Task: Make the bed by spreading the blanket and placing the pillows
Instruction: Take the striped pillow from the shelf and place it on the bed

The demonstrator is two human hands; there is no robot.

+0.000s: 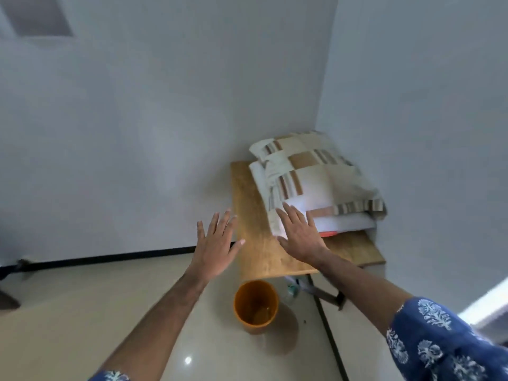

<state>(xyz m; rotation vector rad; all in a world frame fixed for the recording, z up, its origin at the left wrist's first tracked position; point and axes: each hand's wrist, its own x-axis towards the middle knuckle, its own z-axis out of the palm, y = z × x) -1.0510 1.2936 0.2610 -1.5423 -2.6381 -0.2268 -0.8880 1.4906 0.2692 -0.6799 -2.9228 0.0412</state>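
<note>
A stack of pillows (316, 174) in cream, tan and brown checked covers lies on a wooden table (261, 243) in the room's corner, with white bedding (346, 222) under it. My right hand (299, 237) reaches forward with fingers straight, its fingertips at the near left edge of the stack. My left hand (217, 243) is stretched out with fingers spread, left of the table's edge, holding nothing. No bed is in view.
An orange bucket (255, 306) stands on the pale floor in front of the table. Small items and a table leg (324, 294) show under the table. Grey walls meet behind the stack, with a black skirting line (110, 257) along the floor.
</note>
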